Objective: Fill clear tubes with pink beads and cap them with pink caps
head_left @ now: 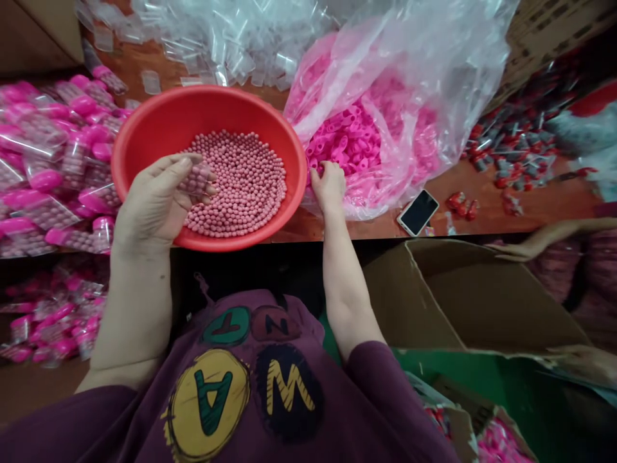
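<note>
My left hand [157,199] is closed around a small clear tube filled with pink beads [196,179], over the left part of a red basin [159,116]. Loose pink beads [241,180] cover the basin's floor. At the near edge of an open plastic bag [395,77], my right hand [330,185] reaches among bright pink caps [349,138]. Its fingers are bent together; whether a cap is between them is hidden.
Filled tubes with pink caps [62,161] are heaped at left. Clear empty tubes [231,38] lie behind the basin. A phone [418,213] rests near the table edge. At right are an open cardboard box [482,289] and another person's hand [515,251].
</note>
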`<state>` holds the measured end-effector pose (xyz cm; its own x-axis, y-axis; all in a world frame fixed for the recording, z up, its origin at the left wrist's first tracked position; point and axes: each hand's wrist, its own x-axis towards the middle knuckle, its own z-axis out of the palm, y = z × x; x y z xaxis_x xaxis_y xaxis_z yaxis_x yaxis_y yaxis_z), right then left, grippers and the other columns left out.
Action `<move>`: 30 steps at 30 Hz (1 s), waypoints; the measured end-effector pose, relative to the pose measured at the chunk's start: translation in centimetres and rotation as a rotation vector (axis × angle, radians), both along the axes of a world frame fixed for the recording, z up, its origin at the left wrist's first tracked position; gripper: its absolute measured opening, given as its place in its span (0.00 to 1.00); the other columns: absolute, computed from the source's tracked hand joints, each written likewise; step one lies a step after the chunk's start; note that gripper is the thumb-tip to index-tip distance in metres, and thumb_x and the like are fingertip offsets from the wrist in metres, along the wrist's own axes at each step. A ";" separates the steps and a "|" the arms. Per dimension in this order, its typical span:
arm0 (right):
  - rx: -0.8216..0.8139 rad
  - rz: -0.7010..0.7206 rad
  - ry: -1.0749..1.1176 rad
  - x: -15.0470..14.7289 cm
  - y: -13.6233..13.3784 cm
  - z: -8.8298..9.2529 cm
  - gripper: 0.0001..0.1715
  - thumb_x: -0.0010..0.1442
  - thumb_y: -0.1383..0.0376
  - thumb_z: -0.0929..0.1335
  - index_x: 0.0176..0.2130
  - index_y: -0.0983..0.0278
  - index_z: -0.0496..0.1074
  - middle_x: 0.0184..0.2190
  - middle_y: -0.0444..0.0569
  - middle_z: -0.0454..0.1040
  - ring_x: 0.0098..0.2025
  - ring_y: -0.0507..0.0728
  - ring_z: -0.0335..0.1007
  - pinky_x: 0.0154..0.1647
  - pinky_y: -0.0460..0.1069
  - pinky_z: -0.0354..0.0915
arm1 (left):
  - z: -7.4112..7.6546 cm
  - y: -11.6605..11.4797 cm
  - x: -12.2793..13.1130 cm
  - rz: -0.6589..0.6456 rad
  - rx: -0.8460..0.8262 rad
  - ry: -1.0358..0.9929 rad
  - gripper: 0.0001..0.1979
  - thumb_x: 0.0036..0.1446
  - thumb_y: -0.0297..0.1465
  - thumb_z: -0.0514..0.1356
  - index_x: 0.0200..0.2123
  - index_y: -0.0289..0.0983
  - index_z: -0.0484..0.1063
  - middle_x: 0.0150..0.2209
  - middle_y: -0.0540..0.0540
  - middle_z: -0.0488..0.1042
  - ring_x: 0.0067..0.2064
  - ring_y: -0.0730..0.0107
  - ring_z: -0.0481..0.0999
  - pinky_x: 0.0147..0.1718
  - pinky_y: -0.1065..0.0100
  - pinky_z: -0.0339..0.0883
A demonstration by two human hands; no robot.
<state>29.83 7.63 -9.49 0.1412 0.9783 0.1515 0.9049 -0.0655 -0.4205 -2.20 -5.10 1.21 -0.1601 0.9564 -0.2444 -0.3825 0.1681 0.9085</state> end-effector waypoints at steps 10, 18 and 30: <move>-0.074 -0.043 -0.078 0.1 -0.7 1.9 0.18 0.74 0.63 0.67 0.55 0.69 0.82 0.56 0.66 0.83 0.59 0.71 0.80 0.66 0.66 0.73 | 0.1 0.0 -0.2 -0.032 0.001 0.013 0.09 0.52 0.39 0.78 0.36 0.48 0.86 0.35 0.58 0.87 0.38 0.69 0.80 0.34 0.67 0.75; -0.002 -0.059 0.020 1.7 -4.0 0.5 0.14 0.69 0.66 0.68 0.48 0.66 0.83 0.51 0.62 0.85 0.57 0.68 0.80 0.68 0.65 0.73 | -0.2 0.0 -0.3 -0.044 0.040 -0.003 0.09 0.55 0.38 0.77 0.38 0.46 0.85 0.34 0.57 0.85 0.36 0.70 0.79 0.36 0.66 0.74; 0.155 0.655 0.960 -9.3 -6.8 7.3 0.21 0.70 0.50 0.78 0.57 0.55 0.80 0.51 0.47 0.86 0.51 0.57 0.84 0.58 0.56 0.83 | -1.6 -0.1 0.8 -0.181 0.083 -0.203 0.15 0.61 0.28 0.76 0.50 0.35 0.81 0.44 0.45 0.85 0.43 0.70 0.85 0.47 0.68 0.79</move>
